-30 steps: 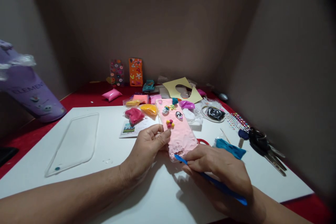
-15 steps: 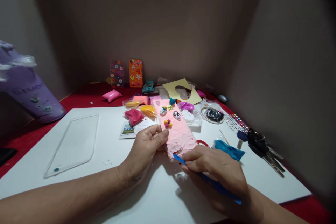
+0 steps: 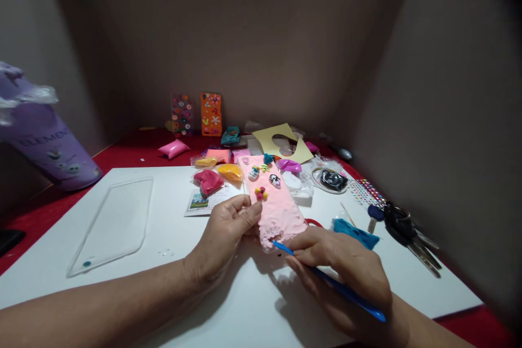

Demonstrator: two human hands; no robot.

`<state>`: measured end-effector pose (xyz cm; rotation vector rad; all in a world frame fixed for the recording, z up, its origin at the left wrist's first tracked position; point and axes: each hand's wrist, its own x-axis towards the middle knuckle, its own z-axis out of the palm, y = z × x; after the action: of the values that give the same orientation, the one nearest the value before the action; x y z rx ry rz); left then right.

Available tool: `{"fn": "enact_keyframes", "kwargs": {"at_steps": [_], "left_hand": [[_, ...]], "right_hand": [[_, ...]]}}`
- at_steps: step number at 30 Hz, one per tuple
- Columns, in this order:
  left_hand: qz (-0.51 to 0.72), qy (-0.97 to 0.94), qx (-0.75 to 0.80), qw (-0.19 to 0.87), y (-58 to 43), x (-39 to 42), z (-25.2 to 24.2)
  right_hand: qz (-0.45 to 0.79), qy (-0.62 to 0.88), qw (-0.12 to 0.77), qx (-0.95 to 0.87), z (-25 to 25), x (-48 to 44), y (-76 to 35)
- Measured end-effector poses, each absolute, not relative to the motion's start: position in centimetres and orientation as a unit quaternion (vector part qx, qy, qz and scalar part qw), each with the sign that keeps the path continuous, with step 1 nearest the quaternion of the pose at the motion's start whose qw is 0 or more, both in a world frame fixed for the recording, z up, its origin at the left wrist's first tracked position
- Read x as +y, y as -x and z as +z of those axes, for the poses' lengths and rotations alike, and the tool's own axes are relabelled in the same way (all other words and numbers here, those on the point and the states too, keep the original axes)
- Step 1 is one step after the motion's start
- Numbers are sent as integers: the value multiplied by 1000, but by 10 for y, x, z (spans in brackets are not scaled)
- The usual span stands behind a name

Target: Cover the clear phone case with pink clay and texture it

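My left hand (image 3: 228, 223) grips the left edge of a phone case (image 3: 279, 206) coated in pink clay, thumb on top. Small clay figures, among them a flower (image 3: 261, 193), sit on its upper half. The clay at the near end looks rough and torn. My right hand (image 3: 340, 266) is closed around a blue modelling tool (image 3: 346, 291), whose tip touches or hovers just over that rough end; I cannot tell which. Behind the case lie bagged lumps of clay, one red (image 3: 209, 181) and one yellow-orange (image 3: 230, 172).
A clear phone case (image 3: 112, 225) lies at left on the white board (image 3: 183, 304). Keys (image 3: 408, 234), a gem sheet (image 3: 367, 193) and a blue clay packet (image 3: 355, 234) are at right. A purple cup (image 3: 49, 136) stands far left. An orange decorated case (image 3: 211, 114) leans at the back.
My right hand and the blue tool have shifted slightly right, the tip moving along the case's near end. My left hand and the pink case stay almost still.
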<state>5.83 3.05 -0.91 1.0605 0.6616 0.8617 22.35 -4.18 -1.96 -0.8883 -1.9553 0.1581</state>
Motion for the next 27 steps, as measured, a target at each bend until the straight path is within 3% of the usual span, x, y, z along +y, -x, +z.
{"fn": "enact_keyframes", "kwargs": {"at_steps": [27], "left_hand": [[399, -525, 299, 689, -57, 33, -16]], "right_hand": [[74, 363, 463, -805, -20, -41, -225]]}}
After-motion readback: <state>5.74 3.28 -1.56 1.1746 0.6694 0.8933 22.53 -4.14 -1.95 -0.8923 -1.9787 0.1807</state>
